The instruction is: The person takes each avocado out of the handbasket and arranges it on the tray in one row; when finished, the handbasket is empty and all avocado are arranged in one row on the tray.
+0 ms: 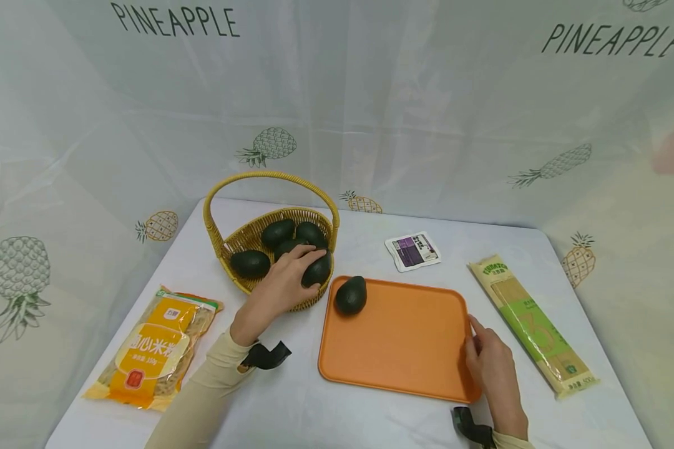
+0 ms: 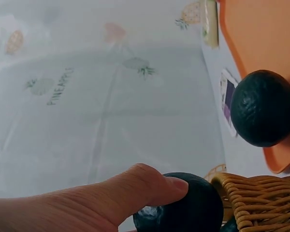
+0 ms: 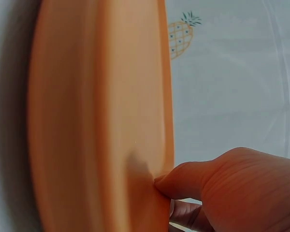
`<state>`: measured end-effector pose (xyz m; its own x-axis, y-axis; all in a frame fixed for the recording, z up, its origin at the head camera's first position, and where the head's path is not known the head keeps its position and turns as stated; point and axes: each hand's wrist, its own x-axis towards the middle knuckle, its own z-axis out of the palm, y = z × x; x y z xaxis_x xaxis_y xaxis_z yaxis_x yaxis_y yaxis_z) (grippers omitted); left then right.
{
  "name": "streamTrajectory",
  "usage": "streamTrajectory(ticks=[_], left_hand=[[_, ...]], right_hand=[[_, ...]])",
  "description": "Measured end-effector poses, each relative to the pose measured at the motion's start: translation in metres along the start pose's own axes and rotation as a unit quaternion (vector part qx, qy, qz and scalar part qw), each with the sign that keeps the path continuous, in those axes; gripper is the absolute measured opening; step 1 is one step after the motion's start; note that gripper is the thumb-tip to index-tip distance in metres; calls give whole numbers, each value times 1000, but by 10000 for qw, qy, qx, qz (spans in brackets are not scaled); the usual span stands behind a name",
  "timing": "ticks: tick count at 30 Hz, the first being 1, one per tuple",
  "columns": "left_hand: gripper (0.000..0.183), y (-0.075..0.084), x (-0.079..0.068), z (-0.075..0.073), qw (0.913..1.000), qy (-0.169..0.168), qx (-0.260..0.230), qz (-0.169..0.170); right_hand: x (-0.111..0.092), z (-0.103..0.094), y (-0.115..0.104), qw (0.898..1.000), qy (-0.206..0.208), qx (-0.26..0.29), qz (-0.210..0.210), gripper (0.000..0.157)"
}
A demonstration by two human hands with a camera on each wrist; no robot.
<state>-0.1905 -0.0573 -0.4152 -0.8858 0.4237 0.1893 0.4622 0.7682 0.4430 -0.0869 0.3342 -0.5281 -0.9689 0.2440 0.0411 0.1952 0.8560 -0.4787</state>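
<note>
My left hand (image 1: 285, 279) grips a dark green avocado (image 1: 317, 269) at the right side of a yellow wicker basket (image 1: 247, 237). In the left wrist view the thumb lies across that avocado (image 2: 198, 205), close to the woven rim. Several more avocados sit in the basket, partly covered by the hand. One avocado (image 1: 351, 295) rests on the upper left corner of an orange tray (image 1: 399, 337). My right hand (image 1: 493, 362) pinches the tray's right edge, thumb on the inner side and fingers outside, as the right wrist view shows.
A yellow noodle bag (image 1: 154, 349) lies at the left of the white table (image 1: 292, 405). Behind the tray is a small white and purple packet (image 1: 412, 251). A long green pack of noodles (image 1: 533, 324) lies to the right. The basket's tall handle (image 1: 269, 175) arches over it.
</note>
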Motion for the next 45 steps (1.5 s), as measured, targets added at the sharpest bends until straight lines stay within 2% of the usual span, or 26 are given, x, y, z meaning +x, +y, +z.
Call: streamTrajectory(ticks=[14,26,38,45], left_hand=[[62,8,1,1,9998,-15,-135,134],[62,11,-2,3,9994,115,-199,269],[65,17,-3,4,9992,18,-274,284],[64,20,0,8,9981,181,-285,511]], right_hand=[[1,-1,-1,10000,-4,7,-10,47],[1,-2,-2,9999,-105,-1,-1,47],[1,-2,-2,9998,-164,-49,66,48],[0,-4,-2,9995,-263,-41,139,49]])
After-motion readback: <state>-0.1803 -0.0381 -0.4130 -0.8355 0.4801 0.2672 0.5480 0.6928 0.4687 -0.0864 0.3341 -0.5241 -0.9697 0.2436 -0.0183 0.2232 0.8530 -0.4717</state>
